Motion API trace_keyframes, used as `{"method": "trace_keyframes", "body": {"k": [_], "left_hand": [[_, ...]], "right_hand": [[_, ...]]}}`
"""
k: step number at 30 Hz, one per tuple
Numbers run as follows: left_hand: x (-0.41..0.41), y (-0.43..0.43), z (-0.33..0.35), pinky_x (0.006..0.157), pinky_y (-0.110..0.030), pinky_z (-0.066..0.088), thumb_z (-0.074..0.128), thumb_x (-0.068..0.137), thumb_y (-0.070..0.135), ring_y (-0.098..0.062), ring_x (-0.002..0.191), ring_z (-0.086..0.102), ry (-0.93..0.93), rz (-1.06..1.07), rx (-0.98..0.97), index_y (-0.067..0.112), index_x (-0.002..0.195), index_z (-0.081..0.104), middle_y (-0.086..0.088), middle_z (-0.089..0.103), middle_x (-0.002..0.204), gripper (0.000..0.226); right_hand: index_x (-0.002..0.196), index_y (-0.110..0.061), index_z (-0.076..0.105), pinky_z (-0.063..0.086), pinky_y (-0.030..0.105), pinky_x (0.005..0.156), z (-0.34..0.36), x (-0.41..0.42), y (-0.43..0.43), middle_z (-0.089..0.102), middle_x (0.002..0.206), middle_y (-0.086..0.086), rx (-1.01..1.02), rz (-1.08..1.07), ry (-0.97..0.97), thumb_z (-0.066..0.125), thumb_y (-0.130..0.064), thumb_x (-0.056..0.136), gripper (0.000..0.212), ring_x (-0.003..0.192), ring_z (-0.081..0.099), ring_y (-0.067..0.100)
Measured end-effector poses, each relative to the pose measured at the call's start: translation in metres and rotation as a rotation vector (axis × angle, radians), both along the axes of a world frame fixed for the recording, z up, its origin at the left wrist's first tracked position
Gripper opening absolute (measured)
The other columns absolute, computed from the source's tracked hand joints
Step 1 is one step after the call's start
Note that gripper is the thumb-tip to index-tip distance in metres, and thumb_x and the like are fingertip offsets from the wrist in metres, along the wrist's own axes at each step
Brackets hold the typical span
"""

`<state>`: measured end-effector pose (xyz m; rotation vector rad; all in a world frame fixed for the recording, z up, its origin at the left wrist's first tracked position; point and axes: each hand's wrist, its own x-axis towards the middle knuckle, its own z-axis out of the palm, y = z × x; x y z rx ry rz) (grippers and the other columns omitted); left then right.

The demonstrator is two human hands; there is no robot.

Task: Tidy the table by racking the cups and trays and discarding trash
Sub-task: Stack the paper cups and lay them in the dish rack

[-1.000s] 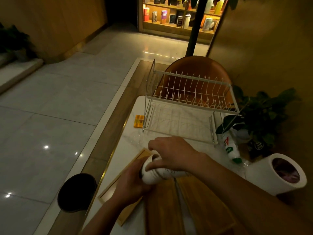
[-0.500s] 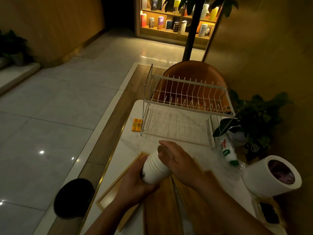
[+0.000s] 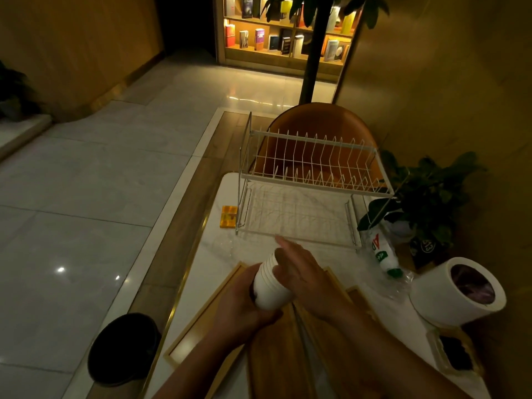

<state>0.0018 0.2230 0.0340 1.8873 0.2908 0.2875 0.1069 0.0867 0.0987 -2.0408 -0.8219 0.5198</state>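
Cups (image 3: 269, 286), a nested white stack of them, sit on their side in my left hand (image 3: 243, 305), fingers wrapped under the base end and clenched around it. I see my right hand (image 3: 302, 276) laid over the stack's rim end, fingers stretched out flat and loose, touching but not gripping. The stack hangs just short of the wire dish rack (image 3: 309, 194), above the wooden trays (image 3: 276, 349). Right of the rack lies a bottle (image 3: 381, 251); a black bin (image 3: 123, 349) stands on the floor, well left of it.
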Motion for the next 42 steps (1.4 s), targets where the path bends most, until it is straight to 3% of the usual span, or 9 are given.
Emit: {"method": "trace_keyframes", "body": {"k": [4, 8, 11, 14, 18, 25, 34, 38, 42], "left_hand": [[0.009, 0.011, 0.003, 0.066, -0.011, 0.055, 0.091, 0.054, 0.045, 0.005, 0.098, 0.066, 0.053, 0.089, -0.171, 0.056, 0.121, 0.049, 0.025, 0.067, 0.110, 0.080], [0.014, 0.012, 0.001, 0.065, -0.020, 0.059, 0.090, 0.066, 0.042, -0.002, 0.092, 0.071, 0.040, 0.045, -0.278, 0.041, 0.132, 0.048, 0.018, 0.070, 0.109, 0.078], [0.014, 0.007, -0.001, 0.056, -0.022, 0.059, 0.087, 0.073, 0.031, -0.005, 0.076, 0.074, 0.002, -0.071, -0.337, 0.056, 0.122, 0.046, 0.018, 0.071, 0.107, 0.068], [0.011, 0.018, -0.009, 0.073, -0.015, 0.057, 0.087, 0.073, 0.031, 0.001, 0.102, 0.068, 0.015, -0.122, -0.310, 0.057, 0.133, 0.041, 0.022, 0.066, 0.122, 0.080], [0.011, 0.071, -0.049, 0.097, -0.024, 0.045, 0.070, 0.078, 0.059, 0.002, 0.123, 0.052, 0.149, -0.034, 0.020, 0.046, 0.144, 0.040, 0.024, 0.051, 0.138, 0.074], [0.048, 0.141, -0.128, 0.097, -0.043, 0.049, 0.059, 0.092, 0.033, -0.032, 0.121, 0.051, 0.452, 0.027, 0.738, 0.012, 0.137, 0.055, -0.014, 0.055, 0.133, 0.049], [0.047, 0.142, -0.164, 0.114, -0.049, 0.025, 0.040, 0.096, 0.040, -0.043, 0.137, 0.042, 0.362, 0.028, 0.824, 0.006, 0.136, 0.053, -0.026, 0.050, 0.142, 0.055], [0.048, 0.143, -0.170, 0.119, -0.048, 0.015, 0.030, 0.099, 0.047, -0.039, 0.148, 0.026, 0.395, -0.004, 0.787, 0.010, 0.146, 0.045, -0.024, 0.037, 0.155, 0.062], [0.047, 0.142, -0.172, 0.118, -0.048, 0.019, 0.030, 0.098, 0.050, -0.038, 0.146, 0.030, 0.418, 0.011, 0.795, 0.013, 0.148, 0.043, -0.022, 0.040, 0.154, 0.063]], "right_hand": [[0.145, -0.051, 0.019, 0.042, 0.031, 0.101, -0.010, 0.002, -0.004, 0.030, 0.155, -0.012, 0.239, -0.238, 0.239, 0.068, -0.064, 0.072, 0.090, 0.137, 0.036, 0.010], [0.145, -0.054, 0.020, 0.053, 0.036, 0.097, -0.029, -0.005, 0.005, 0.033, 0.152, -0.012, 0.222, -0.173, 0.335, 0.086, -0.044, 0.063, 0.105, 0.131, 0.045, 0.013], [0.140, -0.058, 0.027, 0.054, 0.038, 0.096, -0.036, -0.002, 0.016, 0.042, 0.146, -0.016, 0.223, -0.215, 0.264, 0.089, -0.041, 0.058, 0.104, 0.126, 0.051, 0.010], [0.136, -0.058, 0.031, 0.056, 0.041, 0.093, -0.034, 0.005, 0.020, 0.046, 0.140, -0.021, 0.191, -0.220, 0.177, 0.090, -0.045, 0.054, 0.102, 0.124, 0.053, 0.010], [0.136, -0.059, 0.029, 0.056, 0.040, 0.091, -0.008, 0.029, 0.025, 0.039, 0.134, -0.035, 0.109, -0.185, 0.026, 0.088, -0.047, 0.055, 0.101, 0.124, 0.050, 0.013], [0.142, -0.053, 0.024, 0.048, 0.040, 0.096, 0.057, 0.078, 0.046, 0.036, 0.140, -0.025, -0.103, -0.040, -0.416, 0.081, -0.052, 0.058, 0.102, 0.124, 0.040, 0.003], [0.148, -0.026, 0.027, 0.031, 0.018, 0.101, 0.113, 0.123, 0.067, 0.041, 0.146, 0.002, -0.184, 0.118, -0.734, 0.079, -0.040, 0.062, 0.101, 0.128, 0.035, 0.005], [0.147, -0.037, 0.023, 0.038, 0.024, 0.094, 0.134, 0.146, 0.067, 0.039, 0.148, -0.001, -0.200, 0.047, -0.816, 0.078, -0.043, 0.060, 0.103, 0.128, 0.034, 0.007], [0.146, -0.027, 0.031, 0.033, 0.013, 0.095, 0.142, 0.173, 0.074, 0.042, 0.144, 0.005, -0.210, 0.051, -0.866, 0.077, -0.043, 0.063, 0.096, 0.124, 0.034, 0.004]]}}
